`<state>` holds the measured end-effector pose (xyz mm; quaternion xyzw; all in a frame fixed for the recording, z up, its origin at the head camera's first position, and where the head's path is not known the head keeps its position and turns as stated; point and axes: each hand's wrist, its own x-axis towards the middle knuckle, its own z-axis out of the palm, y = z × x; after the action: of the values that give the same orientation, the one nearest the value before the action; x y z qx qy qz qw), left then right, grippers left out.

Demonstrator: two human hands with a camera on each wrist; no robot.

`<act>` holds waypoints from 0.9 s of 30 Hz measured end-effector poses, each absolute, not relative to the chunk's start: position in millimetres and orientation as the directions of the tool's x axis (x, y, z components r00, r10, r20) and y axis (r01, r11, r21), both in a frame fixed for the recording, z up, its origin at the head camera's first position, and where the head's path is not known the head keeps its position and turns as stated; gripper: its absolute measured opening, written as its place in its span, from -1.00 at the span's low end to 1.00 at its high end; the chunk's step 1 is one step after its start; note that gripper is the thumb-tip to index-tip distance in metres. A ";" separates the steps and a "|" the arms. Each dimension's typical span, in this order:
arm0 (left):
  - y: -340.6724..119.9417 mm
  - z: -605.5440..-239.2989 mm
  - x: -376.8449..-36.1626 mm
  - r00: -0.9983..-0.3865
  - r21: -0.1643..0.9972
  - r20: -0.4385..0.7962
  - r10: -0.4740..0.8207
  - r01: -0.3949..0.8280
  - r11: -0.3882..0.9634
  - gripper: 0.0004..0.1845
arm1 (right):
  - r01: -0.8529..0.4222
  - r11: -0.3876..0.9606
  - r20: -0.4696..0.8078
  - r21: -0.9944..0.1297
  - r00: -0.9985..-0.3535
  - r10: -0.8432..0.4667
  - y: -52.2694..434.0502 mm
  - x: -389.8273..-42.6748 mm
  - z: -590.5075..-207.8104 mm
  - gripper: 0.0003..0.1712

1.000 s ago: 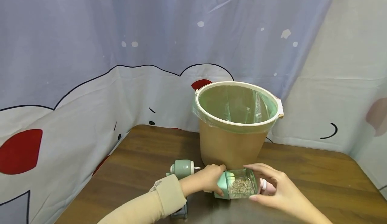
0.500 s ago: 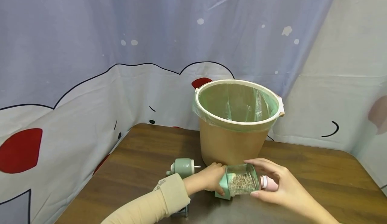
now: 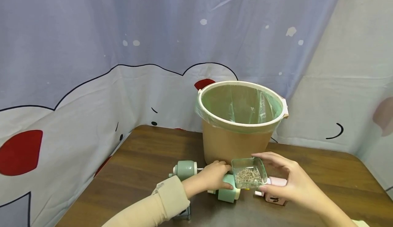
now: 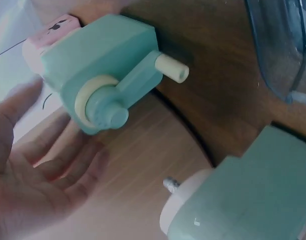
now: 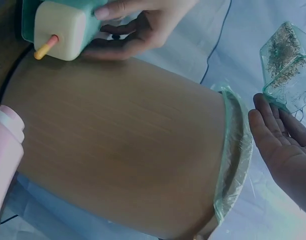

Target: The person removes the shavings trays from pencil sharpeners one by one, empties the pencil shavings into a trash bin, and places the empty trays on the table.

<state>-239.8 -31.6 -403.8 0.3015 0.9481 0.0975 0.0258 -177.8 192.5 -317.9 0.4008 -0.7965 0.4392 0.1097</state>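
The right hand (image 3: 288,182) pinches a clear shavings tray (image 3: 248,172), lifted just in front of the brown bin (image 3: 236,145). The left hand (image 3: 212,181) grips the green sharpener (image 3: 228,191) on the wooden surface (image 3: 147,162) — a pink sharpener (image 3: 274,194) beside it.

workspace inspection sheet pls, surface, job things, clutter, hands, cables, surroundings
surface: dark wooden table, bare wood showing at the left.
job's things: clear shavings drawer with pencil shavings, lifted clear of the green pencil sharpener; bin with green liner stands just behind.
clutter: second green sharpener at the left; pink sharpener at the right.
grippers: left hand rests on the green pencil sharpener, steadying it; right hand pinches the shavings drawer.
cables: nothing seen.
surroundings: blue and white cartoon-print curtain behind and beside the table.
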 end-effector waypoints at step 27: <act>-34.4 -392.1 -236.9 -0.770 0.150 0.005 0.638 0.632 0.761 -0.67 | -0.628 0.034 0.522 -0.778 -0.675 -0.521 195.7 -224.0 -215.8 -0.37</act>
<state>-236.9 -34.4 -392.1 0.3384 0.9380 0.0716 0.0230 -224.0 195.7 -215.8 0.4002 -0.7175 0.5682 0.0472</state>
